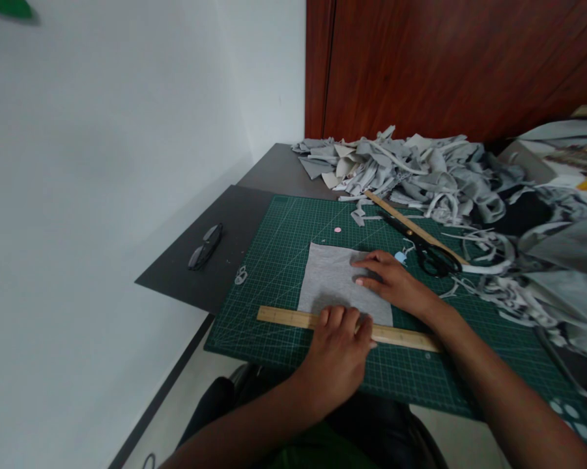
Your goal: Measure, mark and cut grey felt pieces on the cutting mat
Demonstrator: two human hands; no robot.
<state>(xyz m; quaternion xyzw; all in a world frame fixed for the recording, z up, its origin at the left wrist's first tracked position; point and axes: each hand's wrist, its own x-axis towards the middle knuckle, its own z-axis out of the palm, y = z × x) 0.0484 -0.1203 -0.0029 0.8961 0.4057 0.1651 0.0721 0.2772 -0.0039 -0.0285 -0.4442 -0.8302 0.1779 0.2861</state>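
Note:
A square of light grey fabric (329, 280) lies flat on the green cutting mat (283, 247). Across its near edge runs a wooden ruler (286, 316). My left hand (339, 348) is closed over the ruler's middle, fingers bent on its far side. On the right part of the fabric rests my right hand (388, 280), its fingers apart and nothing held in them. Black-handled scissors (432, 254) lie beyond that hand, close to a second wooden strip (420, 231).
Grey fabric scraps (405, 166) are heaped along the back and right. Glasses (205, 246) lie on the dark tabletop (244, 221) at left. A white box (532, 159) stands at the back right. White wall borders the left side.

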